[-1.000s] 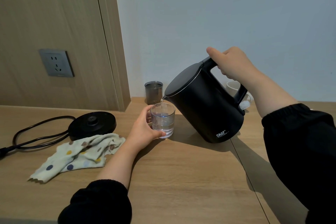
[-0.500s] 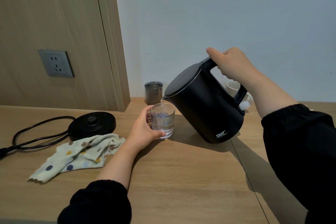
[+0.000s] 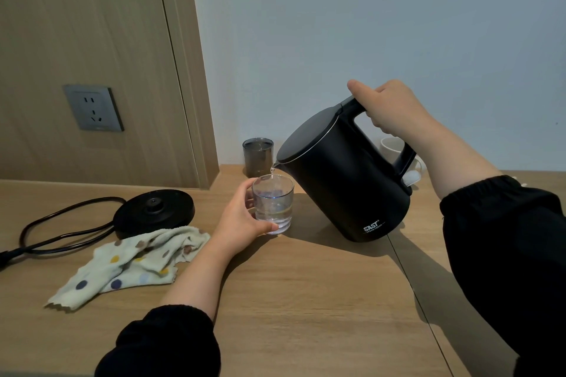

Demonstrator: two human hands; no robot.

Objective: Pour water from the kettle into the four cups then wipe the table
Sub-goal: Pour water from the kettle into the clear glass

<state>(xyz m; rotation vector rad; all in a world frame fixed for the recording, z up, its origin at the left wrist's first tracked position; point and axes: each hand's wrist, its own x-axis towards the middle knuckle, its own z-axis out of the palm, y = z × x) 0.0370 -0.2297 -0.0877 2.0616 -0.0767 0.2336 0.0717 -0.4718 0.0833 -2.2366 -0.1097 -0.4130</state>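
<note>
Black matte electric kettle (image 3: 346, 180) is held tilted over the wooden tabletop (image 3: 306, 300). Its spout points down-left, just above the rim of the partly filled clear glass cup (image 3: 273, 202). The handle is up-right, with the right hand (image 3: 389, 107) grip clamped round it. The left hand (image 3: 242, 217), nearer, wraps the cup.

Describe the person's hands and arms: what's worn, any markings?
The left hand and right hand are bare: no gloves, rings or watch visible. Each arm wears a black soft-fabric long sleeve with a gathered elastic cuff, left sleeve and right sleeve, leaving the forearms uncovered. No logos show.
</note>
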